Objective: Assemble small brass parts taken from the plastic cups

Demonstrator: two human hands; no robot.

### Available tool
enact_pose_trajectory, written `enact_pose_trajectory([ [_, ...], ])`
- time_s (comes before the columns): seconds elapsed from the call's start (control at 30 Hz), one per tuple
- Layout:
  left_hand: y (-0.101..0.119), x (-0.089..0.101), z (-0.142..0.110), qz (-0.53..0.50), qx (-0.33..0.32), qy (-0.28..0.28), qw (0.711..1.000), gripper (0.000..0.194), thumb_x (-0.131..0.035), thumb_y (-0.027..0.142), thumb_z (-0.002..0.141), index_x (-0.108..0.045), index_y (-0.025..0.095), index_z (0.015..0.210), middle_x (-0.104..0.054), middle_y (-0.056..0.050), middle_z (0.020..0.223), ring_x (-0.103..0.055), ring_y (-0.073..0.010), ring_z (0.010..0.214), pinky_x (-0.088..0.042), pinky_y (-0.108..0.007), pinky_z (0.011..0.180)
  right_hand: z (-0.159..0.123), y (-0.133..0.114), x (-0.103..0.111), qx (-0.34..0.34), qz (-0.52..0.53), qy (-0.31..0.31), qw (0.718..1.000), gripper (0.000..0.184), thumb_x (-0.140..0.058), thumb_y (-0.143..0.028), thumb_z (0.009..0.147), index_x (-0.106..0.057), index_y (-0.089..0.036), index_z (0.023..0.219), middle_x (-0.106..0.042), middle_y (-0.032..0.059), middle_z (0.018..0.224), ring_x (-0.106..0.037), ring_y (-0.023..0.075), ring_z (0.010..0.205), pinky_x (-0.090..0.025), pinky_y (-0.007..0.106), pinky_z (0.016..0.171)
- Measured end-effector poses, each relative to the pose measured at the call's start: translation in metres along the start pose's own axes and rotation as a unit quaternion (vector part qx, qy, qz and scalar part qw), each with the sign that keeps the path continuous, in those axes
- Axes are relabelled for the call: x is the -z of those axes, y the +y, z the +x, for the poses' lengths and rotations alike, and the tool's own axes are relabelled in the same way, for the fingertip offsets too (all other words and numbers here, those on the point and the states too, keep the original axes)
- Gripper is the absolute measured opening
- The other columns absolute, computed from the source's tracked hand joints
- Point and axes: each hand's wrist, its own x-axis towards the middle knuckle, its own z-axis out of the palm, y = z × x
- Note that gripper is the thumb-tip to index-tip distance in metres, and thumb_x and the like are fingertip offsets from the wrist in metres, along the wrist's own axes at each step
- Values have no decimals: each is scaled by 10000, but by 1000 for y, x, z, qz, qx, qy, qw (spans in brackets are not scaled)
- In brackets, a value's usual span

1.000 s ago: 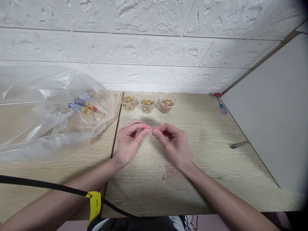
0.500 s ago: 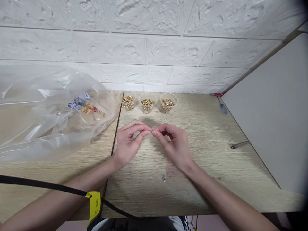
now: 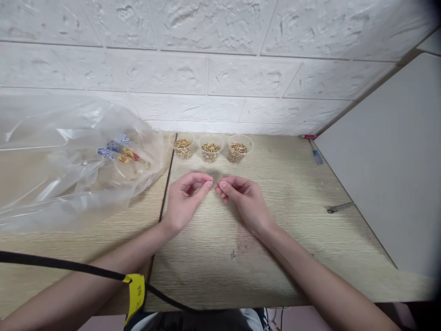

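Note:
My left hand [image 3: 186, 197] is held above the table with thumb and forefinger pinched. Whether anything lies between those fingertips is too small to make out. Opposite it, my right hand [image 3: 246, 197] pinches a tiny gold-coloured pin [image 3: 217, 183], mostly covered by the thumb and forefinger. A narrow gap separates the two sets of fingertips. Beyond the hands, three clear plastic cups stand in a row: a left cup [image 3: 183, 156], a middle cup [image 3: 210, 158] and a right cup [image 3: 237, 158], each partly filled with small gold-coloured metal pins.
A clear plastic bag [image 3: 69, 184] with printed marks covers the left side. A small screw [image 3: 233, 255] lies near the front. On the right are a white panel [image 3: 386, 161], a blue-handled tool [image 3: 317, 157], a red item [image 3: 306, 136] and a metal piece [image 3: 339, 208]. A black cable [image 3: 62, 264] crosses the lower left.
My fingertips, which met at a tiny gold-coloured piece, have come apart slightly. My right fingers have curled in more. The view has shifted a little.

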Motion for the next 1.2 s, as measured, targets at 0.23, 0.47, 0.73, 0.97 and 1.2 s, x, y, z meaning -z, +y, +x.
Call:
enact_pose_trajectory([
  [0.23,-1,1,3,-33,72,-4,997,118,-732,264,751,-708,164,809,-691,-31,803,-610,-108,688,-487,-215,658,5,1,3,-7,-16,8,1000,232,-742,-380,705,-701,-163,777,-631,18,693,-511,125,637,-420,276,631],
  [0.47,-2,2,5,-17,65,-26,997,153,-739,274,733,-750,177,851,-662,-29,790,-574,-104,718,-459,-202,647,7,3,7,16,-35,10,999,213,-763,-371,684,-726,-191,790,-660,7,732,-539,129,686,-419,273,658],
  [0.73,2,1,6,-29,67,-27,997,216,-809,295,657,-719,153,793,-673,-31,711,-589,-108,654,-493,-207,619,8,4,9,73,-97,-3,993,205,-729,-372,743,-730,-181,817,-705,38,796,-598,159,740,-458,298,696],
  [0.97,1,1,5,-9,40,-42,998,178,-776,309,702,-735,156,782,-700,-47,750,-597,-113,647,-483,-209,586,6,4,9,183,-207,28,961,133,-684,-322,799,-732,-198,807,-638,31,741,-534,148,676,-427,293,639],
  [1.2,3,0,4,3,32,-41,999,144,-764,285,716,-738,158,780,-696,-40,748,-590,-103,639,-479,-202,588,4,3,8,166,-200,26,965,123,-680,-304,813,-736,-194,813,-631,26,741,-530,144,682,-425,286,644],
])
